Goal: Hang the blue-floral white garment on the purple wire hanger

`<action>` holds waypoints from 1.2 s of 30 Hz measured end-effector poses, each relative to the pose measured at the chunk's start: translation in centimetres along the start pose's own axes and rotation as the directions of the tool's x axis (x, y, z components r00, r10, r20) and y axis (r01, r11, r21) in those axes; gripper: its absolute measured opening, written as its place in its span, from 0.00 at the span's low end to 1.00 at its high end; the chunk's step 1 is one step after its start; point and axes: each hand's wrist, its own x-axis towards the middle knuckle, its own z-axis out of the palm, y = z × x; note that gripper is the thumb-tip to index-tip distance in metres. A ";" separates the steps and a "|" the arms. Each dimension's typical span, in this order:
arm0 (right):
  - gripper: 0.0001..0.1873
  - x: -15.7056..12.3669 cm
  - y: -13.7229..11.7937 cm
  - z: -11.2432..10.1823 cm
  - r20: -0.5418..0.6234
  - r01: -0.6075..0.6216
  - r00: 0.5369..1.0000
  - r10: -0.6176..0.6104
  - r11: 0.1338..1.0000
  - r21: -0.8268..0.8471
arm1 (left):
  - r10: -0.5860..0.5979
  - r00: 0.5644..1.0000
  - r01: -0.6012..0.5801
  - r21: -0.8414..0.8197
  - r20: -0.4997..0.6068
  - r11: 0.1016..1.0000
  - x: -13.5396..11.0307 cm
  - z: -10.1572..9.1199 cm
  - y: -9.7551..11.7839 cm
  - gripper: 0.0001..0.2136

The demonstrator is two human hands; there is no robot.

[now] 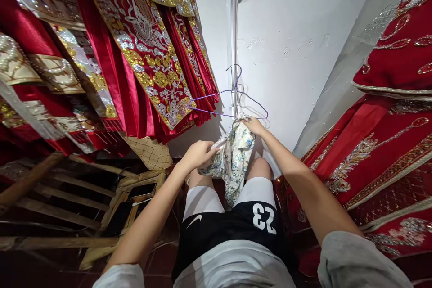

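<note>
A pale floral-printed cloth garment (239, 153) hangs in folds between my two hands, over my knees. My left hand (199, 155) pinches its left edge between thumb and fingers. On the other side, my right hand (253, 126) grips its upper right part near the top; some of those fingers are hidden behind the cloth. Just above the garment is a thin purple wire hanger (258, 104), hanging against a vertical pole (233, 31). Whether the garment touches the hanger's lower bar, I cannot tell.
Red embroidered garments with gold and silver work (148, 49) hang at the left. More red beaded garments (381, 153) hang at the right, partly behind clear plastic. A wooden chair (77, 202) stands at lower left. Ahead is a white wall (286, 22).
</note>
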 end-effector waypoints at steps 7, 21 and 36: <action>0.15 -3.4 -0.5 -4.3 0.056 0.109 0.993 -0.106 0.992 -0.060 | -0.053 0.999 0.053 -0.020 0.012 0.998 2.7 -3.3 -5.9 0.08; 0.12 -5.8 -3.6 -4.2 -0.040 0.074 0.996 -0.083 0.979 -0.188 | -0.083 0.967 0.082 -0.016 -0.242 0.997 5.0 -8.4 -6.2 0.16; 0.13 -7.4 -5.4 -1.8 0.088 0.103 0.990 -0.110 0.991 0.080 | 0.122 0.902 -0.207 -0.167 -0.414 0.964 11.6 -9.8 -3.0 0.17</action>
